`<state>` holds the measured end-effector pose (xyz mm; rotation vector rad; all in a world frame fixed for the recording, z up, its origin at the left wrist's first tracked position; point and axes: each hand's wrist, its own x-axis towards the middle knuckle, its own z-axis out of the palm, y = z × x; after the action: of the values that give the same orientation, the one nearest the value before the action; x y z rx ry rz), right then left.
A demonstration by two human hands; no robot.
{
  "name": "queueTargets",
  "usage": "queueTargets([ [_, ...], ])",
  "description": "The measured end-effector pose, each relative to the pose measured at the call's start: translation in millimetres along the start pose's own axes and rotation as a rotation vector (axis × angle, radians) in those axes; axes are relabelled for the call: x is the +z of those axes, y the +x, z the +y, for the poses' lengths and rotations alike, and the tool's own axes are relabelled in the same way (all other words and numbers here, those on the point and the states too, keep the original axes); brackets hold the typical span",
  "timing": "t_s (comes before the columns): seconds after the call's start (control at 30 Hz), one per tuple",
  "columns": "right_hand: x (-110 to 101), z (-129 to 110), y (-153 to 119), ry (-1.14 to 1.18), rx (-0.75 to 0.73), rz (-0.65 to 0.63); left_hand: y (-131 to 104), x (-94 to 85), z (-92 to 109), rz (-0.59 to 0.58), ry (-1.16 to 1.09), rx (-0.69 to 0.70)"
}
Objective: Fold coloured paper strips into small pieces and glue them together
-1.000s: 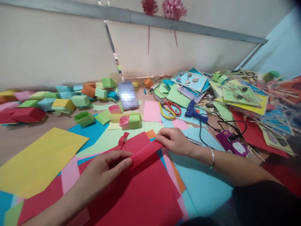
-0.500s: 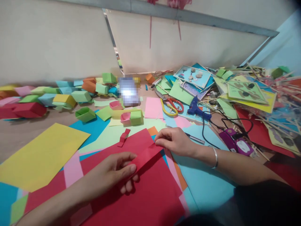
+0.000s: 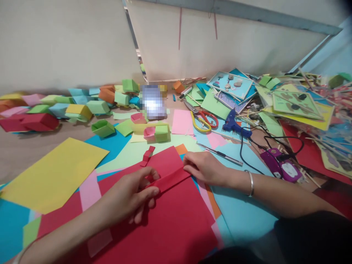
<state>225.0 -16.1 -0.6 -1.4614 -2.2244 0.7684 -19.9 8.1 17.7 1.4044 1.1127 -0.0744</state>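
A narrow strip of red paper [image 3: 172, 180] stretches between my two hands, slightly above a large red paper sheet [image 3: 176, 223]. My left hand [image 3: 141, 194] pinches the strip's left end between thumb and fingers. The other end is gripped by the closed fingers of my right hand [image 3: 202, 168], which wears a silver bangle at the wrist. Just beyond my left hand, a small folded red paper piece [image 3: 147, 156] rests at the sheet's upper edge. A craft knife [image 3: 220, 154] lies past my right hand on light-blue paper.
Scissors [image 3: 202, 124], a blue glue gun [image 3: 233, 124] and a purple device with a black cord [image 3: 280, 165] lie to the right. Folded paper boxes [image 3: 41, 119] line the back left. A yellow sheet [image 3: 55, 176] lies at left. Framed pebble pictures [image 3: 231, 86] are piled back right.
The strip has turned from a slant to lying flatter between my hands, and looks narrower. My left hand has shifted slightly up and left. The whole view has moved a little.
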Motion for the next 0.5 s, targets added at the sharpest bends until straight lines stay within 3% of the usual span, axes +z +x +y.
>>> queueTargets([
  [0.13,5.9,5.3,-0.5,-0.265,-0.035,-0.056,-6.9,1.6,3.0,0.088,0.151,0.074],
  [0.27,4.6,5.8,0.8,-0.307,-0.022,-0.091,-7.4,0.1,1.6,0.241,0.401,0.206],
  [0.5,-5.0,-4.9,3.7,-0.331,0.070,-0.175,0.2,-13.2,-13.5,0.300,0.814,0.177],
])
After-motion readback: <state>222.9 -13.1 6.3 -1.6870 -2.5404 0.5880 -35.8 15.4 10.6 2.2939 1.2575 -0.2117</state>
